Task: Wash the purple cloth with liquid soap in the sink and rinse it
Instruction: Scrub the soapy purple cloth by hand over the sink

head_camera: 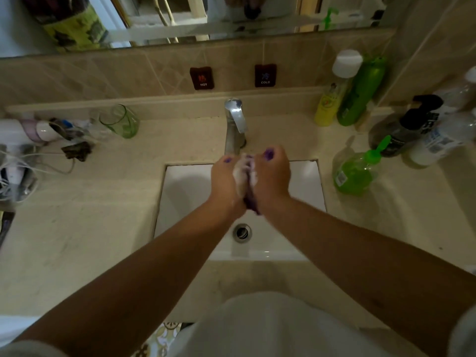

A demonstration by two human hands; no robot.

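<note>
Both hands are clenched around the cloth [249,199] over the sink [306,181], left hand [224,181] and right hand [272,176] pressed together with white suds between them (purple pokes out below the wrists). Tap [235,124] sits just behind, green soap bottle [354,171] on the worktop [103,215] to the right.

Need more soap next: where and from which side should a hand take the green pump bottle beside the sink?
Probably best with the right hand, coming from the sink side. Grip the green pump bottle around its round lower body, since the pump head is narrow and its nozzle points back-right toward the dark bottle crowding that side. First let go of the purple cloth.
</note>
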